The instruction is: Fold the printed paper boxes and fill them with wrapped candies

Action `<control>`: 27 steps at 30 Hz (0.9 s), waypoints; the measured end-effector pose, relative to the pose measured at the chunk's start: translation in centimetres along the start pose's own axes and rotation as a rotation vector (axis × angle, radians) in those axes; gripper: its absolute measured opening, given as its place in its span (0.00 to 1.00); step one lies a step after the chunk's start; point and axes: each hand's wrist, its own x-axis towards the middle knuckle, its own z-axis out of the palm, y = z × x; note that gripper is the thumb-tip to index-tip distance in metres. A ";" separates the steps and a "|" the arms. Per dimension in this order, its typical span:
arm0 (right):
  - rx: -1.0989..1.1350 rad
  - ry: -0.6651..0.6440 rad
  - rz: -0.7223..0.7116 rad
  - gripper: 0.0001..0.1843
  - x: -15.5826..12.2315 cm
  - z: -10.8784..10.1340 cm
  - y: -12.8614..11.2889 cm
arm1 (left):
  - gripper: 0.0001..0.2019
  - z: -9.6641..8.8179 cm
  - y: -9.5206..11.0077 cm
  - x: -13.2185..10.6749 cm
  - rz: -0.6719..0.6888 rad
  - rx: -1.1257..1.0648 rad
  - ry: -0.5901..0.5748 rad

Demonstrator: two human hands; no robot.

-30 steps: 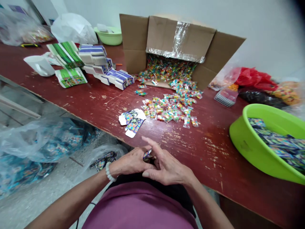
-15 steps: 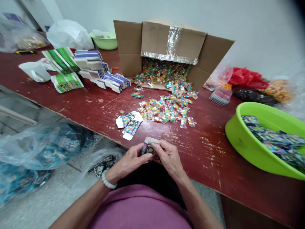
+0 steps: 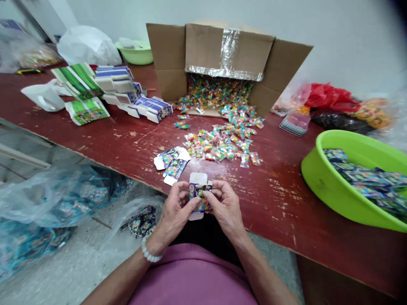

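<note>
Both of my hands hold a small printed cardboard box (image 3: 199, 191) upright above the table's front edge, with white flaps showing at its top and bottom. My left hand (image 3: 178, 207) grips its left side and my right hand (image 3: 224, 206) its right side, with fingers over the printed face. Just beyond them lie a few flat printed box blanks (image 3: 171, 163) on the red wooden table (image 3: 267, 207). Farther off is a spread of small wrapped sweets (image 3: 219, 146), spilling from an open cardboard carton (image 3: 225, 53).
A lime-green basin (image 3: 313, 169) of printed boxes stands at the right. Stacks of printed blanks (image 3: 116, 80) and a white jug (image 3: 43, 96) are at the back left. Plastic bags of printed packs (image 3: 47, 199) lie on the floor at the left, below the table edge.
The small box has risen from low between my hands to stand upright, with its flaps now showing. My hands have spread around it, and the view has shifted slightly.
</note>
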 end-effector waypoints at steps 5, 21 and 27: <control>-0.007 -0.021 -0.086 0.17 0.1 0.2 0.4 | 0.23 0.6 0.0 -0.3 0.059 0.008 0.118; 0.039 -0.078 0.079 0.18 1.3 -1.8 0.1 | 0.11 -1.0 0.3 0.5 0.008 0.034 -0.156; -0.043 -0.217 -0.006 0.14 1.3 -2.4 -0.3 | 0.11 -1.0 0.0 0.6 0.009 -0.061 -0.165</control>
